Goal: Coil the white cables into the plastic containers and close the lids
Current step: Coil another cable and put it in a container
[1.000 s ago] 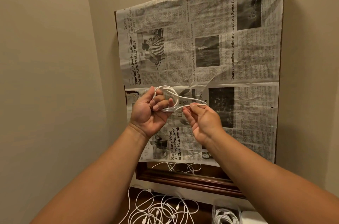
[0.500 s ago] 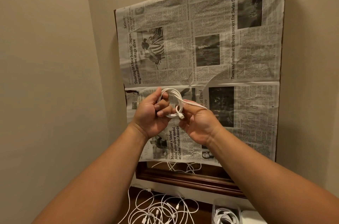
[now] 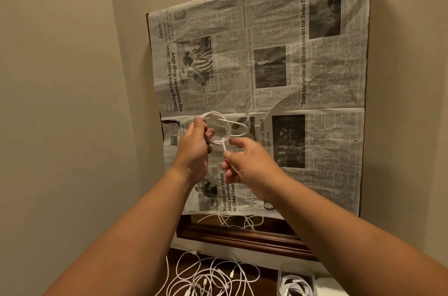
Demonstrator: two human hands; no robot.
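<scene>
**Cable coil held up before the newspaper**

The left hand (image 3: 194,148) grips a coiled white cable (image 3: 217,126), fingers closed on the loops. The right hand (image 3: 249,169) pinches the cable's loose tail. Below, loose cables (image 3: 208,276) sprawl on the counter beside a plastic container (image 3: 297,282) holding coils.

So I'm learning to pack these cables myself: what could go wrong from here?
1. The coil is pinched only at one side by the left hand; its loops could spring open.
2. The right hand holds the loose tail by the fingertips, so it may slip before it is tucked.
3. The plastic container below already holds cable, and a slack coil may stop the lid closing.
</scene>
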